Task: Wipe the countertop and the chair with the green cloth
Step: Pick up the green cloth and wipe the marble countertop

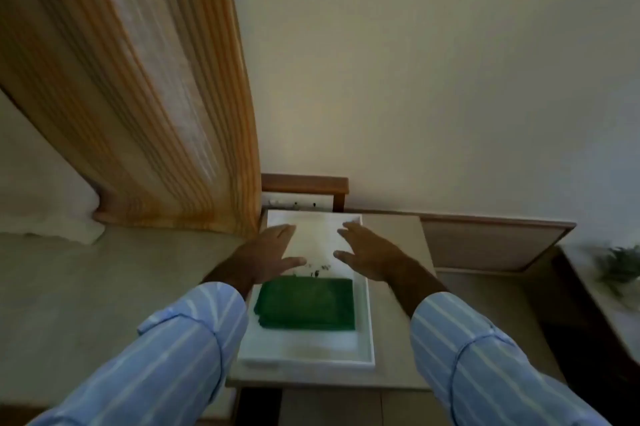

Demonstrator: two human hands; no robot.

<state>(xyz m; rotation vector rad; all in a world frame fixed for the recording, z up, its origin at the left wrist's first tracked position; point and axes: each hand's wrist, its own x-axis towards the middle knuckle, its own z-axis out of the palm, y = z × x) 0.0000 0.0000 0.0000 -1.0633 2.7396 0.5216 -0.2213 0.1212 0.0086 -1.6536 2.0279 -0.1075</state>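
A folded green cloth point(306, 303) lies in the near half of a white tray point(367, 328), which rests on a small beige countertop point(398, 349). Small dark crumbs point(317, 269) lie in the tray just beyond the cloth. My left hand point(268, 254) hovers over the tray's far left part, fingers spread and holding nothing. My right hand point(370, 254) is held over the far right part, also spread and holding nothing. Both hands are past the cloth and apart from it. No chair is in view.
An orange striped curtain point(166, 96) hangs at the left, down to a pale ledge point(104, 280). A switch plate point(298, 203) sits on the wall behind the tray. At the right stands a wooden panel point(485, 242) and a surface with a blurred plant point(620, 266).
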